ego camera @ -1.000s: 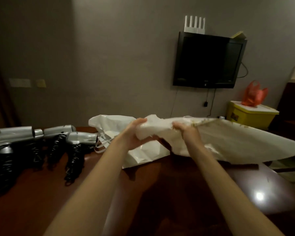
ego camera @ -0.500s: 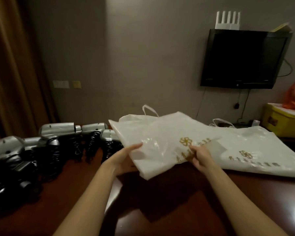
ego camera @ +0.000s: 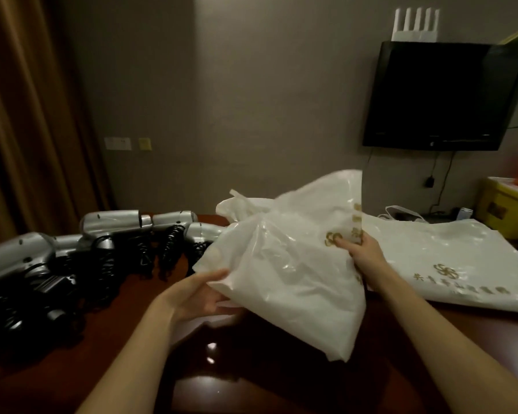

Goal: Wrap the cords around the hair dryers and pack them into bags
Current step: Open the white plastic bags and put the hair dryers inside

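Glossy white plastic bag (ego camera: 287,273), polished wood table (ego camera: 251,380), seemingly silver-finished plastic hair dryers (ego camera: 111,222).

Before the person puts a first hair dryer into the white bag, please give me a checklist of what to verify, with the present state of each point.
1. Both hands on the white bag: ok; left hand at its lower edge, right hand pinching higher up.
2. Bag mouth open: cannot tell.
3. Hair dryers within view on the table: ok.
4. Cords wrapped: cannot tell, black coils look loose.
5. A hand free to lift a dryer: not ok.
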A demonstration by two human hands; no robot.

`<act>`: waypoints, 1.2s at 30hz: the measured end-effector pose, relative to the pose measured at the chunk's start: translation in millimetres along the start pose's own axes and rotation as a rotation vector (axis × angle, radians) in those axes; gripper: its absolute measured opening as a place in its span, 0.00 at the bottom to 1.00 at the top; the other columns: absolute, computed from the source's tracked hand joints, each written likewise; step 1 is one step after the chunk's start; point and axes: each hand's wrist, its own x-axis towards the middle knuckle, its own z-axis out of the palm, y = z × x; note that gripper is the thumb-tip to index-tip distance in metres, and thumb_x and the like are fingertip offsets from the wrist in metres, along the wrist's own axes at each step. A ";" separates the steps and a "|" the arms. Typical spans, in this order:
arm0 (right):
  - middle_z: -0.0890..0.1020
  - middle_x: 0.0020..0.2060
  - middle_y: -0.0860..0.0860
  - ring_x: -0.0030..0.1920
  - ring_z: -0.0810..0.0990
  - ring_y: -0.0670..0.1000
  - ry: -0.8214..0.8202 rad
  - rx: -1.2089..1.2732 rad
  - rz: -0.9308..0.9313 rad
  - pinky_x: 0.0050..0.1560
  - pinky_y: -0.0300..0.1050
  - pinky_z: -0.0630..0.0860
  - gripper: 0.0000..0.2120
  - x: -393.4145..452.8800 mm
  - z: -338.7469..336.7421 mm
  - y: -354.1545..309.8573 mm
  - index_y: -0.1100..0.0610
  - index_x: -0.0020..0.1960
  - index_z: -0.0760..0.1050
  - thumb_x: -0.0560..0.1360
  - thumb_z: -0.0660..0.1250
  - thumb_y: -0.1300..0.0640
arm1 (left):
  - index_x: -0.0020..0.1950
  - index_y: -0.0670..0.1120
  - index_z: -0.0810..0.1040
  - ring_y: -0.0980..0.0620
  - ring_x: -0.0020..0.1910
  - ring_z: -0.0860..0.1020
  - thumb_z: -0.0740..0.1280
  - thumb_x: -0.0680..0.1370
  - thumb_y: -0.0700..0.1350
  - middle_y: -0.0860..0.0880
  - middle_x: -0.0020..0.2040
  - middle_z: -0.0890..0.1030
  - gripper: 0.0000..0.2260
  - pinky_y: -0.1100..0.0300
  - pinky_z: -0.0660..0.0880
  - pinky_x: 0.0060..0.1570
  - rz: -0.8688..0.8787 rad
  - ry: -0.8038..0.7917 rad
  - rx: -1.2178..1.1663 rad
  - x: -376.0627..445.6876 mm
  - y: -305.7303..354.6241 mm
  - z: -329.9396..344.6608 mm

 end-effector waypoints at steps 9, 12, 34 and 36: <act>0.81 0.47 0.52 0.43 0.79 0.49 -0.123 -0.590 0.163 0.40 0.39 0.72 0.20 -13.9 -8.5 24.3 0.62 0.61 0.73 0.73 0.73 0.57 | 0.65 0.37 0.75 0.45 0.47 0.82 0.62 0.81 0.51 0.41 0.50 0.83 0.20 0.53 0.78 0.46 0.000 0.532 0.140 -23.9 15.9 -35.3; 0.74 0.62 0.59 0.59 0.75 0.61 -0.008 -0.951 0.143 0.54 0.51 0.72 0.32 -5.3 -8.7 18.7 0.60 0.68 0.63 0.71 0.74 0.52 | 0.61 0.37 0.77 0.46 0.47 0.79 0.65 0.80 0.44 0.42 0.49 0.80 0.13 0.53 0.77 0.47 0.093 0.712 0.257 -8.9 24.8 -42.6; 0.82 0.41 0.55 0.39 0.81 0.50 -0.505 -0.511 0.192 0.31 0.37 0.73 0.13 24.5 274.9 41.5 0.63 0.51 0.79 0.72 0.71 0.55 | 0.71 0.31 0.66 0.52 0.25 0.80 0.65 0.81 0.41 0.31 0.68 0.71 0.22 0.68 0.64 0.15 0.100 0.663 0.004 72.0 43.1 -78.0; 0.81 0.41 0.54 0.38 0.80 0.48 -0.500 -0.469 0.215 0.30 0.37 0.72 0.12 20.3 271.4 40.7 0.62 0.52 0.79 0.73 0.71 0.56 | 0.71 0.31 0.66 0.56 0.18 0.74 0.67 0.80 0.40 0.30 0.69 0.69 0.24 0.67 0.65 0.16 0.126 0.620 -0.024 67.1 43.0 -73.4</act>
